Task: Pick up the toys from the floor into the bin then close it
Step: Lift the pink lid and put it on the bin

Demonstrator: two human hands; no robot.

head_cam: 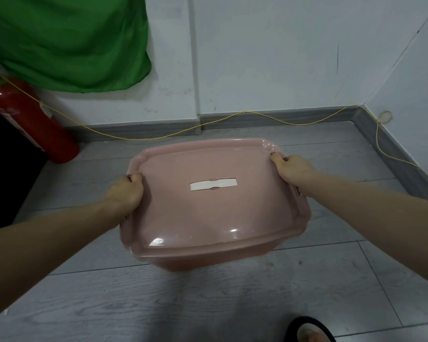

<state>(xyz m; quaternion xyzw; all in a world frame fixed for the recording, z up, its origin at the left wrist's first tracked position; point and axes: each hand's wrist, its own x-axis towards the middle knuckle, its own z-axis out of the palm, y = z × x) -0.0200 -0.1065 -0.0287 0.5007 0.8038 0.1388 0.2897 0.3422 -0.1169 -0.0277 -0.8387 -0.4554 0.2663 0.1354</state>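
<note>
A pink plastic bin (181,264) stands on the grey floor, covered by its pink lid (208,213), which has a white handle strip (213,185) in the middle. My left hand (127,193) grips the lid's left edge. My right hand (293,169) grips the lid's right edge, fingers curled over the rim. The lid hides the bin's inside. No toys show on the floor.
A red fire extinguisher (32,119) stands at the left by a dark object. Green cloth (67,40) hangs on the white wall. A yellow cord (232,118) runs along the baseboard. My foot in a black sandal (309,330) is at the bottom.
</note>
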